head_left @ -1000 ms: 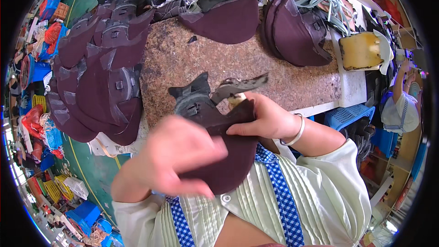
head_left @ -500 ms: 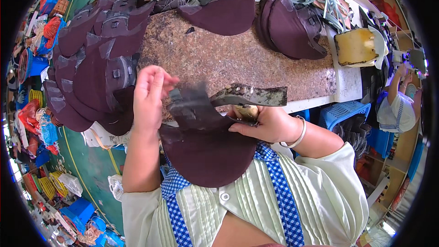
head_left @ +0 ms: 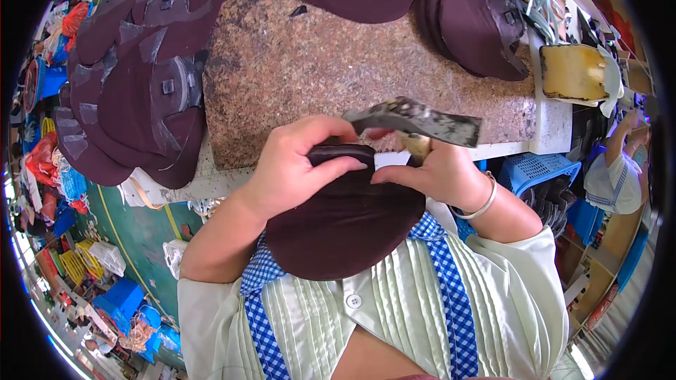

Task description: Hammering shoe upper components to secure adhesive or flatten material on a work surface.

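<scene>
A dark maroon, rounded leather-like piece (head_left: 345, 232) is held up in front of my chest, its top edge folded over. My left hand (head_left: 299, 165) pinches that folded edge, thumb on the near side and fingers behind. My right hand (head_left: 447, 172) is closed round what looks like a cobbler's hammer (head_left: 422, 121), with a worn grey metal head and a yellowish wooden handle end showing. The right thumb also presses on the piece's upper right edge. Behind the piece, the fingertips are mostly hidden.
A speckled stone slab (head_left: 310, 63) lies on the white-edged bench. Overlapping maroon pieces (head_left: 130, 91) pile up at its left; another stack (head_left: 472, 21) sits at the far right beside a yellowish block (head_left: 574, 72). A blue basket (head_left: 539, 172) stands right of the bench. Another person (head_left: 612, 176) is farther right.
The grey strip standing up from the piece's top is now folded over and out of sight. My left hand has come right and taken hold of that edge. The hammer has risen slightly rightward.
</scene>
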### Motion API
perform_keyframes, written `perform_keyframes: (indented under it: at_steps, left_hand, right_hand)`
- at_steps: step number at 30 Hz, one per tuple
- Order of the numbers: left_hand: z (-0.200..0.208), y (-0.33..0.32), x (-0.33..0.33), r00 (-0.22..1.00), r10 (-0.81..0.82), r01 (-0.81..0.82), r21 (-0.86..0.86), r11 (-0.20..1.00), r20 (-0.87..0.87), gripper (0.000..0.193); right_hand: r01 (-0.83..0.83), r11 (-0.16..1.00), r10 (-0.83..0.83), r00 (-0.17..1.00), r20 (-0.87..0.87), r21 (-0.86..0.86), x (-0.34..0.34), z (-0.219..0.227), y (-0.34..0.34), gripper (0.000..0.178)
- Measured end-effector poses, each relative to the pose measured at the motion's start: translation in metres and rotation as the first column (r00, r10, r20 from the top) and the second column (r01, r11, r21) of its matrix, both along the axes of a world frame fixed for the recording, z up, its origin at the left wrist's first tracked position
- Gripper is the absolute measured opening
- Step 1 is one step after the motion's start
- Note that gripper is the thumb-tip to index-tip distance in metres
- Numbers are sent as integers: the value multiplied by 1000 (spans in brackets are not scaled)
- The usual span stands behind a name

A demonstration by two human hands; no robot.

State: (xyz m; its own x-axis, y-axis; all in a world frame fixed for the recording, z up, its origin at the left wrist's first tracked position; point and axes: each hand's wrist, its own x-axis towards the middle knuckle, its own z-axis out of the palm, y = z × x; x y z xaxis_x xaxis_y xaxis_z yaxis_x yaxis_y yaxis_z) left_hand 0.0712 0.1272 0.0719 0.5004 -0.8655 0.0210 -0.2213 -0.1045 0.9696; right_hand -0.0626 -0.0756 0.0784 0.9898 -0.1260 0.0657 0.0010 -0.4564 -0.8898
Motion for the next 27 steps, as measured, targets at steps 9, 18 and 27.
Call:
perform_keyframes:
  at_steps: [9, 18, 27]
  left_hand:
    - [-30, -2, 7, 915, -1, -95, 216, 972, 403, 30]
    - [-35, -10, 28, 813, -203, 183, 92, 979, 546, 37]
    - [-32, -10, 44, 708, -302, 309, 105, 945, 639, 26]
  right_hand:
    - [220, 975, -215, 966, -144, 22, 13, -9, 5, 15]
    - [-290, 949, 280, 955, -97, -122, -5, 10, -21, 38]
    - [-90, 951, 47, 988, -148, -295, -20, -1, -4, 26]
